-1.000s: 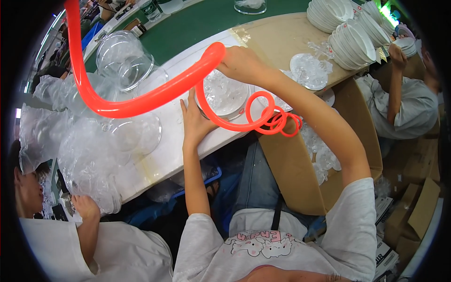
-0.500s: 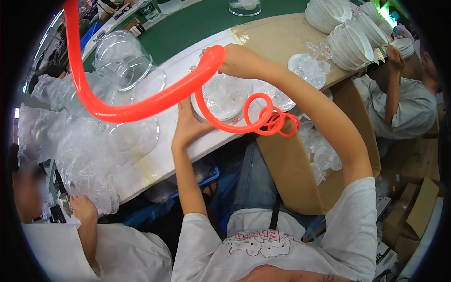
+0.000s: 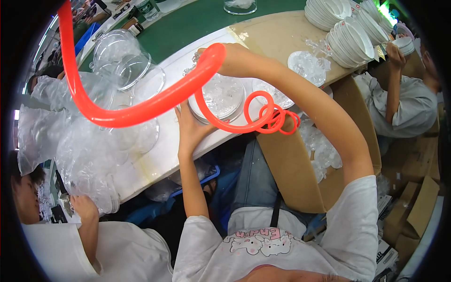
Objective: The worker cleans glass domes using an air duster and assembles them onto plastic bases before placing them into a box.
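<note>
A round clear plastic dish [image 3: 221, 96] with crinkled clear film in it sits on the white bench [image 3: 164, 150]. My left hand [image 3: 188, 129] grips its near-left rim, fingers spread along the edge. My right hand [image 3: 235, 58] is above the dish's far side, closed around the end of a thick red hose [image 3: 141, 105]. The hose arcs away up to the left. A thinner coiled red hose [image 3: 272, 115] hangs from the same end, just right of the dish.
Clear plastic domes [image 3: 120, 56] and a heap of clear bags [image 3: 70, 150] crowd the left. Stacks of white bowls [image 3: 350, 35] stand at the back right beside a seated co-worker [image 3: 404, 98]. Another person's hand [image 3: 84, 207] is at lower left. A cardboard box [image 3: 291, 160] stands by my right knee.
My left hand has slid slightly along the dish's rim. My right hand and the red hose stay in almost the same place.
</note>
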`<control>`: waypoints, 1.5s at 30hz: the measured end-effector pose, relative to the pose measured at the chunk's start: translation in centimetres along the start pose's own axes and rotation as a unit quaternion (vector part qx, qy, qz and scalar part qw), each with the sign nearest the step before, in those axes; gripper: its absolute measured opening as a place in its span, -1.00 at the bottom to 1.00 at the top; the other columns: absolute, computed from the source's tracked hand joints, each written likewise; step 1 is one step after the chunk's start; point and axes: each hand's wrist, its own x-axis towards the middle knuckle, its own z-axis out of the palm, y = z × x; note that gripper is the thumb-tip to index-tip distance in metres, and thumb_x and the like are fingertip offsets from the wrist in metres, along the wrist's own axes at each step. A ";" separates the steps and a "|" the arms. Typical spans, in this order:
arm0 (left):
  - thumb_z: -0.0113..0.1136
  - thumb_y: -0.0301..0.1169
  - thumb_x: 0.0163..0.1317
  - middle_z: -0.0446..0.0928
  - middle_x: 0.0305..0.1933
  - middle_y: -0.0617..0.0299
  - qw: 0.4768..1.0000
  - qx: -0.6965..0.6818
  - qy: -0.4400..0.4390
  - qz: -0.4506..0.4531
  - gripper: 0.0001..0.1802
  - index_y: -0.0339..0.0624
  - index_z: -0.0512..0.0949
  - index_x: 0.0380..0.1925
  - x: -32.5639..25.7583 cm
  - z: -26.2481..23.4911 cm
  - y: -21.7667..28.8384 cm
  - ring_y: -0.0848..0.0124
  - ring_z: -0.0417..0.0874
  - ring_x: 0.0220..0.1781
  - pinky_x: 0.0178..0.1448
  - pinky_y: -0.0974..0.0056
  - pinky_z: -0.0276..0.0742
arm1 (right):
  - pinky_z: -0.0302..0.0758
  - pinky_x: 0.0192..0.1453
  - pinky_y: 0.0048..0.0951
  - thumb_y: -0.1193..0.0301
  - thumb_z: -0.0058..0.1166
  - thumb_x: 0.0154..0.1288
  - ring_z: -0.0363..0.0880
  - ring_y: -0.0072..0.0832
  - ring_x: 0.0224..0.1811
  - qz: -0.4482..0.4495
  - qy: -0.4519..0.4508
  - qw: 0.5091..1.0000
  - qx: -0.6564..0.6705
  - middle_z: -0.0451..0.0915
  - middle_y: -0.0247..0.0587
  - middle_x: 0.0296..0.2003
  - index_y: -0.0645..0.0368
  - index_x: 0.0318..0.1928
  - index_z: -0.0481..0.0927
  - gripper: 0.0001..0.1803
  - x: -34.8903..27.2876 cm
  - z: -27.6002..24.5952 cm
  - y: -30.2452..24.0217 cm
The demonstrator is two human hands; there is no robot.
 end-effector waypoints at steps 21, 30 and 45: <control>0.56 -0.19 -0.51 0.29 0.18 -0.07 0.998 0.017 0.035 0.039 0.15 -0.26 0.17 0.19 0.1 -0.1 -1.1 0.02 0.28 0.24 0.35 0.05 0.06 | 0.49 -0.32 -0.19 0.22 -0.08 0.27 0.58 -0.12 -0.39 0.037 -0.015 0.999 -0.035 0.59 -0.04 -0.46 0.16 -0.13 0.44 -0.70 -0.9 0.6 -1.4; 0.54 -0.17 -0.47 0.24 0.26 -0.06 0.999 0.008 0.015 0.042 0.07 -0.23 0.24 0.16 -0.2 -0.5 -0.9 0.03 0.15 0.35 0.42 -0.03 -0.21 | 0.50 -0.33 -0.21 0.24 -0.10 0.28 0.58 -0.16 -0.34 0.036 0.026 0.999 -0.014 0.58 -0.15 -0.34 0.20 -0.19 0.39 -0.73 -1.5 1.6 -1.6; 0.58 -0.27 -0.49 0.03 0.36 -0.16 0.991 -0.113 -0.002 -0.067 0.24 -0.49 0.06 0.24 -2.1 -5.3 -6.0 0.17 0.06 0.40 0.40 0.22 0.00 | 0.45 -0.04 -0.37 0.20 0.03 0.21 0.55 -0.31 -0.13 0.159 0.283 0.926 -0.193 0.59 -0.21 -0.19 0.11 -0.12 0.56 -0.68 -14.7 -16.2 1.7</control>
